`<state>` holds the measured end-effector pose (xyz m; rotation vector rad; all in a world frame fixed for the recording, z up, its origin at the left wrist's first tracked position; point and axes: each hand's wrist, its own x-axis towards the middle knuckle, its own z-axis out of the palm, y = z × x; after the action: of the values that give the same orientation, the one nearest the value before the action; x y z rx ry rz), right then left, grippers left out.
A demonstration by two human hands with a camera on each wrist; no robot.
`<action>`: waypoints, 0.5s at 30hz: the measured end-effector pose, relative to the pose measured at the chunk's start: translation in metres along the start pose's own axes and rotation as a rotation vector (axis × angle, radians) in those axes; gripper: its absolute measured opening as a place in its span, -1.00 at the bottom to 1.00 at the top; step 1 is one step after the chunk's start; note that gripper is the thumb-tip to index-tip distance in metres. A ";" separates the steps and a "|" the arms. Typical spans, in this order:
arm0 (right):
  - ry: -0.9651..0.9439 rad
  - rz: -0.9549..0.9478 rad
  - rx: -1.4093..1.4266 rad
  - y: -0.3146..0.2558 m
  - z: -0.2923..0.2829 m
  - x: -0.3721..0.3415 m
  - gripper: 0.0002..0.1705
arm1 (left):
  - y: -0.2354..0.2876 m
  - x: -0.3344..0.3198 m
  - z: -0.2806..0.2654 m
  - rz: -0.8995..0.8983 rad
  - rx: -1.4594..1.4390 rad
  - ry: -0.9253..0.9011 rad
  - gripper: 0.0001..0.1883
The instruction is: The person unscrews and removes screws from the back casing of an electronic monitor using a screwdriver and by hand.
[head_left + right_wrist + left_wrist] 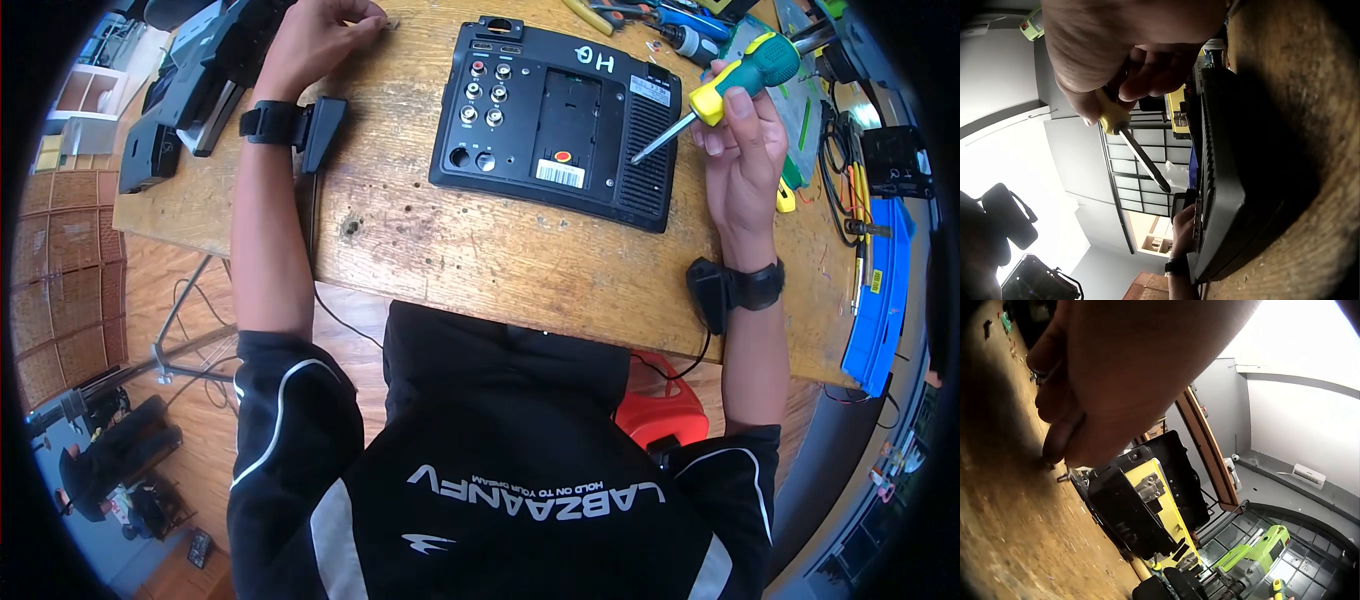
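Observation:
In the head view my right hand point(745, 150) grips a screwdriver point(770, 62) by its green and yellow handle. Its metal shaft point(1144, 159) slants down over the vented side of a black monitor-like device point(625, 120), and the right wrist view shows the tip raised above the casing. The device lies back up, with round video connectors, a recessed plate and "HQ" written on it. My left hand point(318, 45) is at the far left of the table, fingertips low at the wood beside a small metal piece point(392, 23). Small screws point(1064, 478) lie near those fingers; I cannot tell whether they pinch one.
Black equipment point(205, 80) stands on the left of the wooden table point(400, 240). Pliers and other hand tools point(690, 35) lie at the back right. A blue tray point(875, 300) sits along the right edge. Cables run from both wrist cameras; a red container point(665, 405) is below the table.

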<state>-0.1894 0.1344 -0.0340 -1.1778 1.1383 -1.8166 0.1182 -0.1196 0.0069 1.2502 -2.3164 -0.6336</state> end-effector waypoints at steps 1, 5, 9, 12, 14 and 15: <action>-0.006 0.004 0.003 0.000 0.000 0.000 -0.51 | 0.002 -0.003 -0.001 0.055 -0.005 -0.009 -0.85; 0.013 0.021 0.005 -0.002 0.003 0.000 -0.51 | -0.001 0.000 -0.001 0.078 0.044 -0.024 -0.87; 0.052 0.003 0.091 -0.004 0.010 0.000 -0.61 | -0.012 -0.001 -0.001 0.212 0.170 0.117 -0.86; 0.041 -0.014 0.080 -0.003 0.009 0.000 -0.60 | -0.056 0.017 0.008 0.359 0.240 0.014 -0.72; 0.036 -0.004 0.087 -0.003 0.008 0.000 -0.60 | -0.057 0.018 0.009 0.327 0.218 -0.029 -0.73; 0.035 -0.004 0.087 -0.003 0.009 0.000 -0.60 | -0.059 0.020 0.010 0.327 0.218 -0.029 -0.73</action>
<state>-0.1817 0.1323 -0.0296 -1.1026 1.0660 -1.8776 0.1412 -0.1634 -0.0318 0.9193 -2.5906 -0.2960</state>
